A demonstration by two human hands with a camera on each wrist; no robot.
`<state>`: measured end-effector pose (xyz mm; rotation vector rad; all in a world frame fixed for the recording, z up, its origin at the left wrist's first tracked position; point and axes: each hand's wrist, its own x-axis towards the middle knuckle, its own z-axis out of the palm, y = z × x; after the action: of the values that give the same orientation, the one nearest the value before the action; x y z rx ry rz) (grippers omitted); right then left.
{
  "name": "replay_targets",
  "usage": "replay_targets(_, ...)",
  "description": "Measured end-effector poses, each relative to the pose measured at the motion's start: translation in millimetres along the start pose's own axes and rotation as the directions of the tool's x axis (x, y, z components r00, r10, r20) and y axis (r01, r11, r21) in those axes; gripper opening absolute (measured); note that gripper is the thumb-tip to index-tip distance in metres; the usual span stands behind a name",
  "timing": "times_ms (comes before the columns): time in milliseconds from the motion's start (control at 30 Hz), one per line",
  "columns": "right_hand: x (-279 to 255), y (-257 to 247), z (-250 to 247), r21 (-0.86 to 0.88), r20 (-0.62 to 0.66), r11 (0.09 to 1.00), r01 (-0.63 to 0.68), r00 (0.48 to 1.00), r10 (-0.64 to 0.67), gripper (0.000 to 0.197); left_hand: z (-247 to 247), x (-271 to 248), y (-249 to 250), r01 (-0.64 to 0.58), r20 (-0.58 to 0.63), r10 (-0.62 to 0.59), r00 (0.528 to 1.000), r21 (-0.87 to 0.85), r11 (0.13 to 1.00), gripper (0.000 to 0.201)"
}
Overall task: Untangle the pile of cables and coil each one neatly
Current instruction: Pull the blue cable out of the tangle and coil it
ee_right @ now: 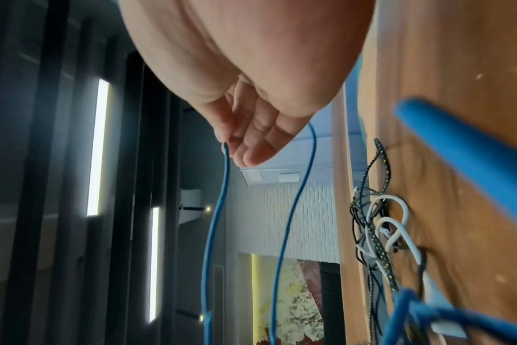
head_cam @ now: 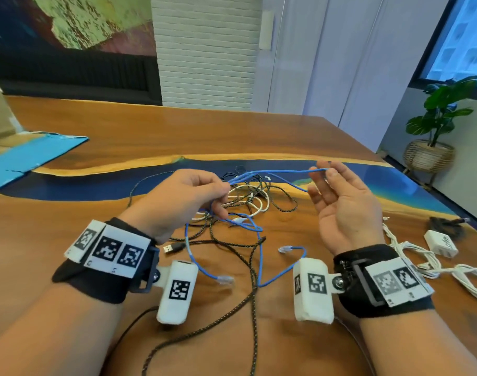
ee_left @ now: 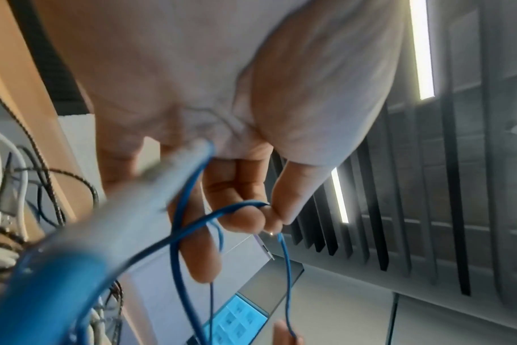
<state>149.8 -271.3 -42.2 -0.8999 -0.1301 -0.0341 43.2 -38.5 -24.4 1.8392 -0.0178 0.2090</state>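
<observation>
A thin blue network cable point(head_cam: 280, 172) is stretched in the air between my two hands above the wooden table point(head_cam: 123, 126). My left hand point(head_cam: 223, 191) pinches several blue strands between thumb and fingers point(ee_left: 251, 217). With its palm turned up, my right hand point(head_cam: 325, 172) pinches the far bend of the blue loop point(ee_right: 225, 149) between thumb and forefinger. The rest of the blue cable hangs down to two clear plugs point(head_cam: 225, 280) point(head_cam: 284, 249) lying on the table. Under the hands lies a tangle point(head_cam: 248, 198) of black braided and white cables.
A USB plug point(head_cam: 172, 248) lies by my left wrist. A bundled white cable point(head_cam: 421, 256) with a white charger point(head_cam: 440, 244) and a dark cable bundle point(head_cam: 446, 223) sit at the right edge. A blue mat point(head_cam: 28, 156) covers the far left.
</observation>
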Motion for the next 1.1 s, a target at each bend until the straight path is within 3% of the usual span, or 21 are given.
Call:
replay_targets(167, 13, -15, -16, 0.002, -0.119, 1.0, 0.022, 0.993, -0.022, 0.018, -2, 4, -8, -0.01, -0.087, 0.01, 0.996, -0.004, 1.0, 0.029)
replay_targets(267, 9, -8, -14, -0.212, -0.035, 0.972, -0.099, 0.995, 0.094, 0.016, 7, 12, -16, -0.098, -0.245, 0.081, 0.966, -0.061, 0.993, 0.024)
replay_targets(333, 6, -1, -11, -0.385, 0.039, 0.918, -0.094, 0.992, 0.118, 0.019, 13, 15, -20, -0.133, -0.301, 0.113, 0.947, -0.048, 0.99, 0.022)
replay_targets(400, 2, 1, -6, -0.43, 0.109, 0.903, 0.016, 0.994, 0.034, 0.019, 15, 14, -20, -0.134, -0.269, 0.129, 0.955, 0.0, 0.991, 0.021)
replay_targets(467, -5, -2, 2, -0.432, 0.19, 0.879, 0.201, 0.973, -0.13, 0.017, 16, 11, -17, -0.144, -0.184, 0.148, 0.972, 0.032, 0.989, 0.02)
replay_targets(567, -20, -3, 13, -0.472, 0.392, 0.766, 0.436, 0.882, -0.261, 0.032, 20, 8, -13, -0.182, -0.039, 0.186, 0.982, 0.091, 0.979, 0.016)
replay_targets(667, -27, 7, 18, -0.571, 0.587, 0.672, 0.471, 0.807, -0.067, 0.047, 25, 7, -12, -0.212, 0.036, 0.209, 0.977, 0.093, 0.973, 0.013)
replay_targets(767, -28, 10, 17, -0.665, 0.614, 0.594, 0.452, 0.784, 0.091, 0.032, 25, 5, -10, -0.233, 0.071, 0.226, 0.972, 0.128, 0.964, 0.013)
replay_targets(833, -30, 9, 18, -0.659, 0.614, 0.608, 0.443, 0.784, 0.095, 0.012, 24, 5, -9, -0.218, 0.078, 0.208, 0.975, 0.168, 0.961, 0.015)
replay_targets(900, -28, 7, 17, -0.636, 0.572, 0.637, 0.436, 0.82, 0.009, 0.011, 22, 4, -8, -0.166, 0.071, 0.156, 0.985, 0.175, 0.97, 0.02)
replay_targets(1000, -11, -6, 7, -0.491, 0.332, 0.819, 0.298, 0.933, -0.14, 0.023, 12, 6, -10, -0.071, 0.052, 0.064, 0.997, 0.131, 0.989, 0.029)
replay_targets(1100, 0, -19, -2, -0.262, 0.153, 0.943, 0.208, 0.973, -0.172, 0.023, 2, 7, -13, -0.04, 0.005, 0.04, 0.999, 0.098, 0.994, 0.032)
